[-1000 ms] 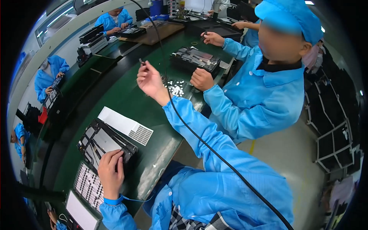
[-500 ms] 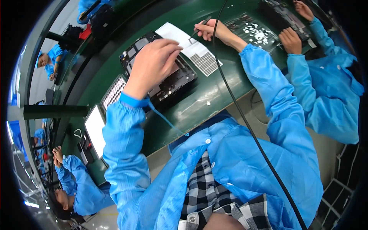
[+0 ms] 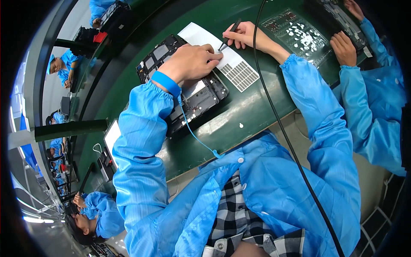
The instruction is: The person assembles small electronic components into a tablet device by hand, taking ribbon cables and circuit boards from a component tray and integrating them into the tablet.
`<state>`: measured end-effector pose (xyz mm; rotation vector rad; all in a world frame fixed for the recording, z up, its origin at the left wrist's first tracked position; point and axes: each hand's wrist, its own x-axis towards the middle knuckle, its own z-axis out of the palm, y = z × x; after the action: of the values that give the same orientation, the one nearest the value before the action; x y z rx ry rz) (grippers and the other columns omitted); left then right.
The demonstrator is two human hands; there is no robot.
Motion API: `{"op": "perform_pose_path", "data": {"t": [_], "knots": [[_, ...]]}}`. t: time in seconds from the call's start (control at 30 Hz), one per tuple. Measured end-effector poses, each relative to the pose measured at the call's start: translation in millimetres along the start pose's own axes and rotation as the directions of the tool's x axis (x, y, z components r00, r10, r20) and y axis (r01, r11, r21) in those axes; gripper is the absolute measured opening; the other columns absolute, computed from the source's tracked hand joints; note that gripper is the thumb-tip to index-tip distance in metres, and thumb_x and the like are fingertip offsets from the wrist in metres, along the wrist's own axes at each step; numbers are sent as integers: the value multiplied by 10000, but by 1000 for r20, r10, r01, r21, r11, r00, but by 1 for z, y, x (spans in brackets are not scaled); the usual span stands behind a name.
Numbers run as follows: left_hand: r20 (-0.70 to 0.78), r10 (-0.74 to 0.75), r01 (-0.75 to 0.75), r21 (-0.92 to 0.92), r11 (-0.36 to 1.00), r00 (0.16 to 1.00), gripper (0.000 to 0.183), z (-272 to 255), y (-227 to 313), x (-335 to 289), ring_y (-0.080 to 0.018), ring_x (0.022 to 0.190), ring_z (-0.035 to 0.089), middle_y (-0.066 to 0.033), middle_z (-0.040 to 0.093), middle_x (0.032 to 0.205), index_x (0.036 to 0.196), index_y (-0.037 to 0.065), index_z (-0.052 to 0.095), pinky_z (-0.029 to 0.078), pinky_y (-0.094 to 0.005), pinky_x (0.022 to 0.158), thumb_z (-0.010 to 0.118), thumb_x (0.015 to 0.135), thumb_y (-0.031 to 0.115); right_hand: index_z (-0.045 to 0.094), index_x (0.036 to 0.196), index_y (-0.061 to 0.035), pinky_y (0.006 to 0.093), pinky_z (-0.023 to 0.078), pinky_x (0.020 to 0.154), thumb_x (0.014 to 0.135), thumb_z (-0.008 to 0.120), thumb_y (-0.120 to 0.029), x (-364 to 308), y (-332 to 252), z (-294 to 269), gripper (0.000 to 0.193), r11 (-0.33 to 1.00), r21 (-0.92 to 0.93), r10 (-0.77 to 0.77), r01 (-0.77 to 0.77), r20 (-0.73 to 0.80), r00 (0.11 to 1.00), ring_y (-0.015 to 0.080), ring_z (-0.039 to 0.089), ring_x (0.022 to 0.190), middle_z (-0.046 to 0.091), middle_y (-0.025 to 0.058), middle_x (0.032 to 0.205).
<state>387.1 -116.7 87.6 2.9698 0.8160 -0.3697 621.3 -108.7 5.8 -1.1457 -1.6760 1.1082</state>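
Observation:
My right hand (image 3: 247,35) holds a pair of dark tweezers (image 3: 235,27), tips pointing down at a white label sheet (image 3: 198,32). Rows of small grey rectangular labels cover the sheet's near end. My left hand (image 3: 192,61), with a blue wrist strap (image 3: 166,82), reaches across an opened black laptop chassis (image 3: 205,103) to the sheet's edge. Its thumb and forefinger come together close to the tweezer tips; whatever lies between them is too small to make out. The hand and forearm hide part of the chassis.
A clear sheet with white pieces (image 3: 305,38) lies to the right, where a co-worker's hand (image 3: 343,48) rests by another black chassis (image 3: 338,17). A black cable (image 3: 274,112) hangs across the view. The strap's blue cord (image 3: 192,133) runs toward the green table's (image 3: 227,122) front edge.
My left hand has moved right and down onto the sheet's edge, its fingers now near the tweezer tips. The tweezers remain in my right hand. The whole view has shifted slightly.

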Motion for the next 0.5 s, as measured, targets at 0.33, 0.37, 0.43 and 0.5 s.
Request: {"op": "perform_pose_path", "data": {"t": [0.33,0.37,0.43,0.5], "knots": [[120,-31,26,44,999,992,451,0,-2,10,-297,1077,604,-96,618,1197,1358,250,555,465,-435,916,378,945,272,666,1036,-14,203,446,511,935,654,-244,-3,-2,1,252,999,20,-33,34,-40,999,65,568,602,684,49,819],[143,-24,14,67,998,989,460,0,-2,12,-300,1087,602,-95,614,1213,1366,259,548,467,-441,920,383,937,268,674,1029,-26,207,447,509,933,653,-257,-3,2,2,252,993,42,-108,112,-86,990,63,574,611,690,49,828],[131,7,-21,102,995,991,454,4,-6,15,-317,1074,613,-106,637,1178,1361,281,552,482,-454,906,402,932,289,681,1034,-38,209,456,515,943,640,-241,-3,8,-2,226,975,66,-203,214,-147,968,63,577,632,699,62,867],[116,-13,6,61,998,993,440,2,-7,14,-330,1047,623,-112,658,1132,1346,282,566,487,-454,899,410,935,298,679,1049,-36,207,454,514,945,638,-246,0,8,-1,238,973,89,-198,211,-139,970,64,574,628,699,64,866]]}}
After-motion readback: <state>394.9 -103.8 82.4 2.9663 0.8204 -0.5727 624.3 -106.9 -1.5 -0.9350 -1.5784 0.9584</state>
